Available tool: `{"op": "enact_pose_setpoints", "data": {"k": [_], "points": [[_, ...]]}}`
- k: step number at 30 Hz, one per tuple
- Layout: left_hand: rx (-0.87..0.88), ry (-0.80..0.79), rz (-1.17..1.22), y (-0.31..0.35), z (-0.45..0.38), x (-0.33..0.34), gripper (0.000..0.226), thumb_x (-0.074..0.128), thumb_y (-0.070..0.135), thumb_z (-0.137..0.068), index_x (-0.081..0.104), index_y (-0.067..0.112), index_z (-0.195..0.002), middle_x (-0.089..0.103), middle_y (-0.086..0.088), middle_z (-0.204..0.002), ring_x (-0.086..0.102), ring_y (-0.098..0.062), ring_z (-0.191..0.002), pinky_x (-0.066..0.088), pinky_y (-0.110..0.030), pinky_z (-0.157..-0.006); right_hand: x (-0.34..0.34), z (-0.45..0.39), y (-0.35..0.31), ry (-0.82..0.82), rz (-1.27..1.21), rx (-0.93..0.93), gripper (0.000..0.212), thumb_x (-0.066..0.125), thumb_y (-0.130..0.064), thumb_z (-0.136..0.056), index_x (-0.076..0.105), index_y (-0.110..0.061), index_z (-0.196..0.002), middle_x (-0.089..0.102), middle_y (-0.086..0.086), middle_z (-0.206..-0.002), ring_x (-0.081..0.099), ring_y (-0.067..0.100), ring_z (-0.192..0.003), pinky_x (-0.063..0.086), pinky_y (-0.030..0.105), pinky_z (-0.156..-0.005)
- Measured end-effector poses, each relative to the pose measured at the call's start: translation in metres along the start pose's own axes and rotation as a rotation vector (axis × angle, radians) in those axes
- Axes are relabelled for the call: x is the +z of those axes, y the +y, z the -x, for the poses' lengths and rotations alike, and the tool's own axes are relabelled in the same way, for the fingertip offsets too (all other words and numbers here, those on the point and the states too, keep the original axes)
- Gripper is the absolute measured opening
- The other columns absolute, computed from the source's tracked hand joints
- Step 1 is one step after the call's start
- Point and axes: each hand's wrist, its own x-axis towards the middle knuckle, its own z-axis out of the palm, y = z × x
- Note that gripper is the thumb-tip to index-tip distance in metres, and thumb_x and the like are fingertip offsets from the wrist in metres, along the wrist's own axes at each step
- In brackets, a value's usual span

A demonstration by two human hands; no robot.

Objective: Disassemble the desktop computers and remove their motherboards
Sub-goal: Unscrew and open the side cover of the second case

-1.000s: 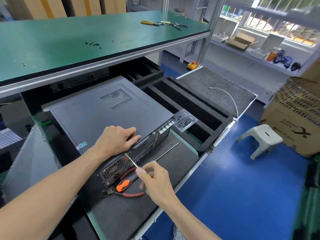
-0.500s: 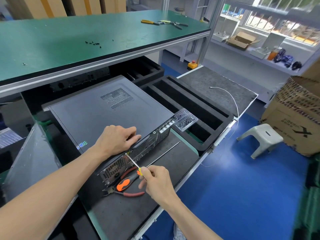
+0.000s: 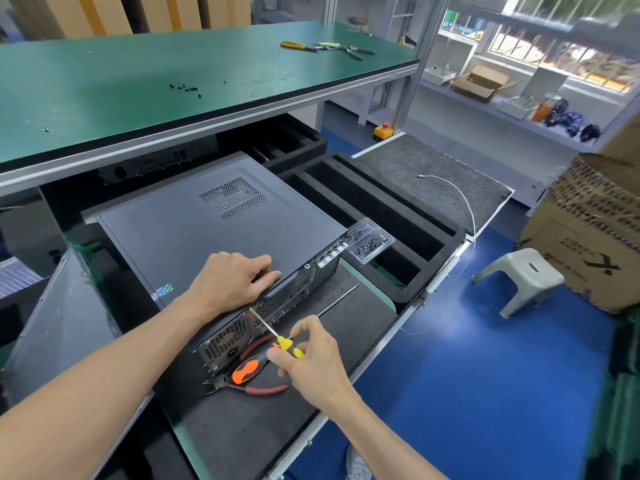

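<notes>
- Right hand (image 3: 311,355) pinches a yellow-handled screwdriver (image 3: 273,336) between thumb and fingertips; its tip meets the rear panel of the computer (image 3: 207,230) near the top edge.
- Left hand (image 3: 235,278) lies palm-down on the computer's lid at the rear edge, fingers bent over it, pressing rather than gripping.
- Computer lies flat on the dark bench (image 3: 242,434), lid on, rear panel facing the person.
- Just beside the rear panel lie red-handled cutters (image 3: 249,388) and a long orange-and-black screwdriver (image 3: 298,327).
- Clear tray (image 3: 372,242) of screws sits at the computer's right rear corner, on the black foam insert (image 3: 377,202).
- Loose screws (image 3: 185,88) and pliers (image 3: 298,46) lie on the green shelf (image 3: 104,81) above.
</notes>
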Motion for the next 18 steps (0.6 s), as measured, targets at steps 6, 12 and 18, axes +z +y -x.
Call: {"op": "enact_pose_setpoints", "data": {"k": [6, 12, 18], "points": [[0.008, 0.015, -0.003, -0.0003, -0.0001, 0.0006, 0.042, 0.035, 0.062, -0.093, 0.044, 0.027, -0.071, 0.043, 0.004, -0.043, 0.053, -0.021, -0.043, 0.028, -0.024, -0.046, -0.0023, -0.0037, -0.0010, -0.002, -0.011, 0.019, 0.034, 0.056, -0.037, -0.098, 0.066, -0.008, -0.083, 0.071, 0.008, -0.064, 0.050, 0.009, -0.044, 0.042, 0.023, -0.048], [0.013, 0.021, -0.017, 0.0008, 0.0003, -0.0004, 0.041, 0.038, 0.060, -0.093, 0.045, 0.026, -0.070, 0.038, 0.006, -0.041, 0.052, -0.021, -0.041, 0.022, -0.022, -0.047, -0.0031, -0.0032, -0.0032, 0.004, -0.002, 0.006, 0.024, 0.061, -0.046, -0.091, 0.059, -0.022, -0.088, 0.070, 0.003, -0.064, 0.059, 0.009, -0.051, 0.043, 0.023, -0.051], [0.006, -0.002, -0.006, 0.0012, -0.0005, -0.0032, 0.041, 0.038, 0.060, -0.093, 0.043, 0.026, -0.071, 0.030, 0.009, -0.042, 0.050, -0.018, -0.040, 0.019, -0.020, -0.046, -0.0046, -0.0023, -0.0027, -0.002, 0.030, 0.001, 0.025, 0.069, -0.038, -0.090, 0.057, -0.016, -0.092, 0.073, 0.007, -0.073, 0.058, 0.006, -0.050, 0.044, 0.024, -0.054]]}}
